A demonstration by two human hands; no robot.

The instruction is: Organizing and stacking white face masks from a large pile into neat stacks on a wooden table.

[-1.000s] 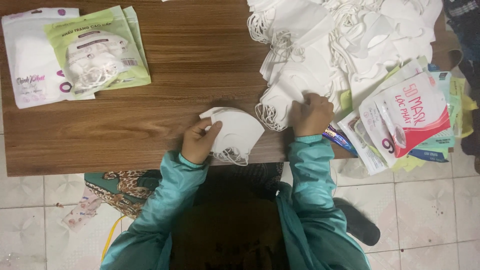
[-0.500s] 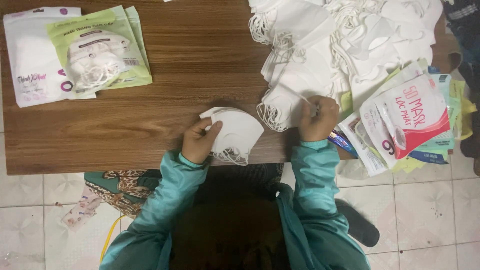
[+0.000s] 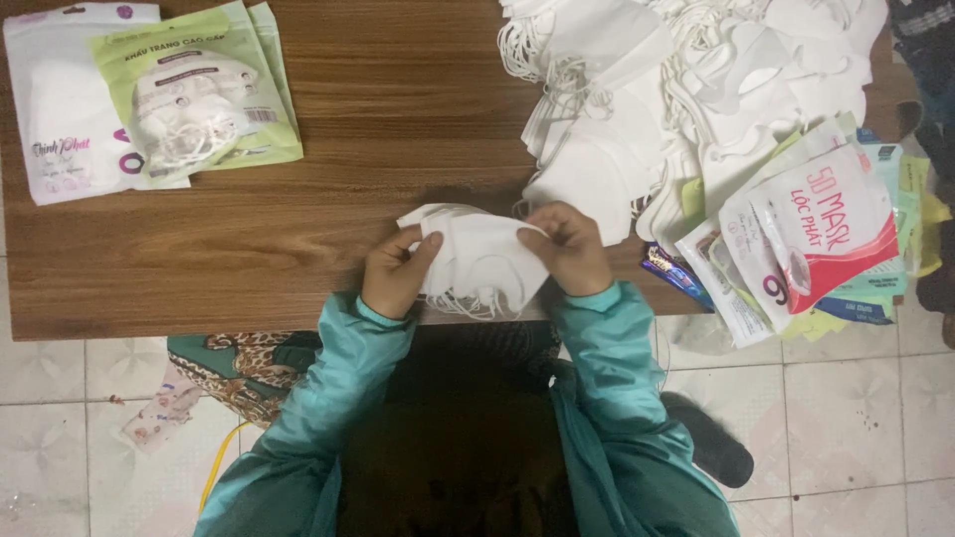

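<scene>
A small stack of white face masks point(image 3: 476, 261) is sitting at the near edge of the brown wooden worktop point(image 3: 398, 129), its thin ear loops trailing over that edge at six o'clock. The left hand point(image 3: 396, 270) is gripping the stack at its nine o'clock side, thumb lying on top of the fabric and the grip closed on it. The right hand point(image 3: 569, 247) is pinching the stack at its three o'clock corner, its grip likewise closed on the white fabric. Both teal sleeves point(image 3: 607, 348) are running down from the wrists toward six o'clock.

Just beyond the right hand, from about one to two o'clock of the stack, a big loose heap of white masks point(image 3: 657, 99) is spreading across the worktop, touching or nearly touching the knuckles. At three o'clock, a fanned pile of printed packets point(image 3: 826, 234) in red, white and green is overhanging the worktop edge. Well apart, at ten o'clock, two filled packets are lying flat: a green one point(image 3: 199, 94) is overlapping a white one point(image 3: 60, 109). Below the worktop, a pale tiled floor point(image 3: 60, 438) is showing.
</scene>
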